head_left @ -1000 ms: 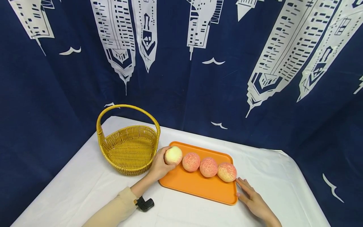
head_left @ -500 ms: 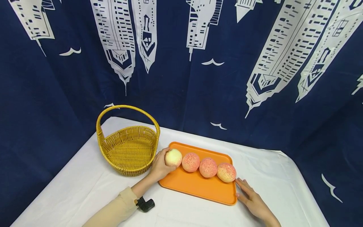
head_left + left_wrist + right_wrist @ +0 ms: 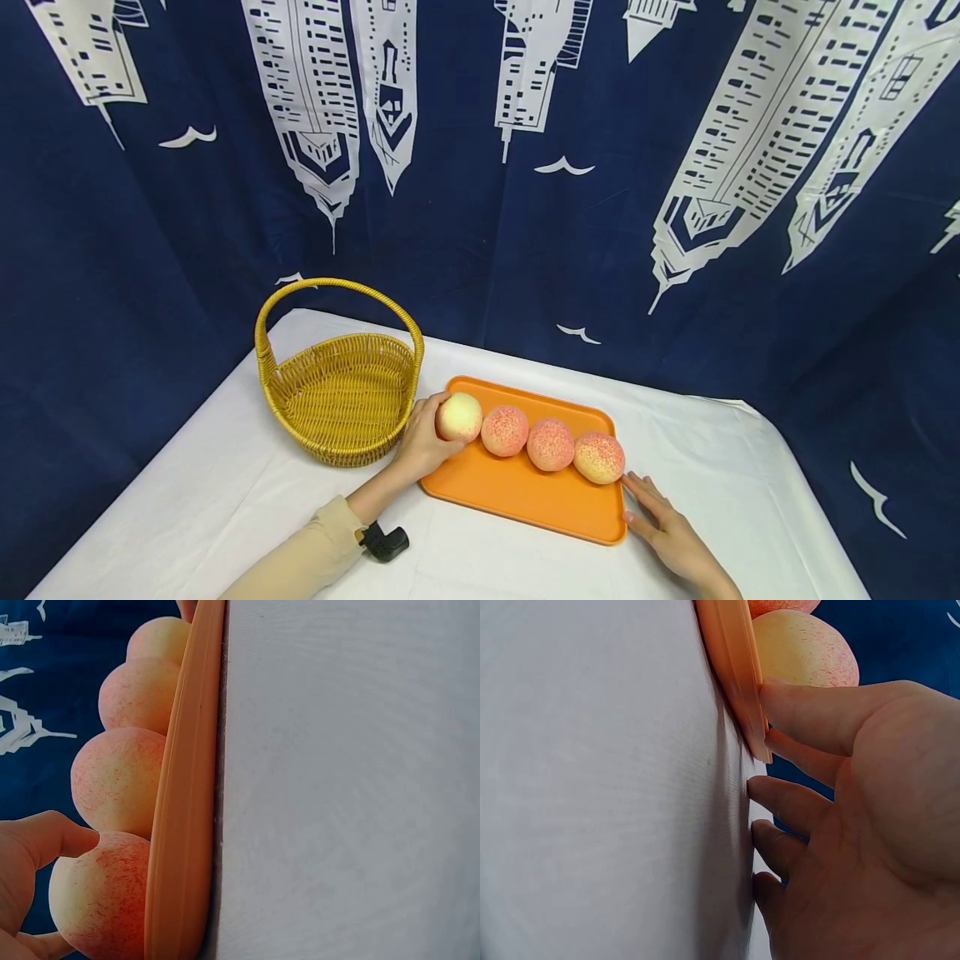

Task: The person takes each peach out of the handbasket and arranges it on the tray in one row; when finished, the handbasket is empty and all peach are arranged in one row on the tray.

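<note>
Several peaches lie in a row on an orange tray [image 3: 517, 500]. My left hand [image 3: 422, 440] grips the leftmost peach [image 3: 460, 417], thumb and fingers curled round its left side; in the left wrist view this peach [image 3: 105, 896] sits at the tray's near end. Two pinkish peaches [image 3: 505, 431] follow to the right. The rightmost peach [image 3: 599, 457] is yellow and pink. By the tray's right edge, my right hand [image 3: 671, 533] rests with relaxed, spread fingers. In the right wrist view its thumb [image 3: 810, 712] touches the tray rim, and other fingertips meet the white cloth.
A yellow wicker basket [image 3: 341, 400] with a tall handle stands left of the tray, close to my left hand. White cloth [image 3: 480, 567] covers the table. Behind hangs a dark blue curtain [image 3: 465, 250] with white buildings and birds.
</note>
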`<act>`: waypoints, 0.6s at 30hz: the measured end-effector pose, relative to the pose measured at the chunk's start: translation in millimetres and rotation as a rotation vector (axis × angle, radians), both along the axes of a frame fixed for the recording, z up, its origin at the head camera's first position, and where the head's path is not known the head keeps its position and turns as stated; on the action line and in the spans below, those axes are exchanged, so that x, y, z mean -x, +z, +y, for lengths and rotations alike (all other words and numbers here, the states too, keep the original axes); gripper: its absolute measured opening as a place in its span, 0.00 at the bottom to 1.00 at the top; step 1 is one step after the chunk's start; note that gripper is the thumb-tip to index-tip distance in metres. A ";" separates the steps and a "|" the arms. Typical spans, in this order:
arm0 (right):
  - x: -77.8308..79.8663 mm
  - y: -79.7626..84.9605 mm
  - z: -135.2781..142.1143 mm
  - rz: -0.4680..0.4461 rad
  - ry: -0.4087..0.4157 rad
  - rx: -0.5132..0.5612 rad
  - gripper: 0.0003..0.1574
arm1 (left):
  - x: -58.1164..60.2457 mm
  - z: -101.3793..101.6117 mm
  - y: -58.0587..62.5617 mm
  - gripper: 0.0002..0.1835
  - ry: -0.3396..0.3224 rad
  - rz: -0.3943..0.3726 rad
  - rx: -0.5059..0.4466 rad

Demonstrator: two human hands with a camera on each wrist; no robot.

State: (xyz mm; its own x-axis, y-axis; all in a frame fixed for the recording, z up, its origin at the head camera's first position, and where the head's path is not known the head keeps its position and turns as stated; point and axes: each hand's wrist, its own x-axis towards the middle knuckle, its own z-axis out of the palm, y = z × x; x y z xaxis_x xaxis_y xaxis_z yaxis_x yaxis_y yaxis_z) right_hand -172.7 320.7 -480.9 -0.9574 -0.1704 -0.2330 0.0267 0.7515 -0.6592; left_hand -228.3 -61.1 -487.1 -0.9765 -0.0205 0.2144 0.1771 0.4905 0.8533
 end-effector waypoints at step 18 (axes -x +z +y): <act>0.0 -1.6 2.5 0.070 0.009 0.005 0.41 | -2.7 -4.7 4.9 0.44 -0.046 -0.039 0.038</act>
State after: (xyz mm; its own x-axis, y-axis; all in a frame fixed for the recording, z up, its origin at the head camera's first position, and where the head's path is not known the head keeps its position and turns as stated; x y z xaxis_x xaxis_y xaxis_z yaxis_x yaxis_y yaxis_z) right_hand -172.7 323.3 -482.5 -0.9697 -0.1805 -0.1649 -0.0265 0.7482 -0.6629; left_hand -225.6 -65.8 -482.1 -0.9838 0.0322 0.1763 0.1675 0.5152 0.8406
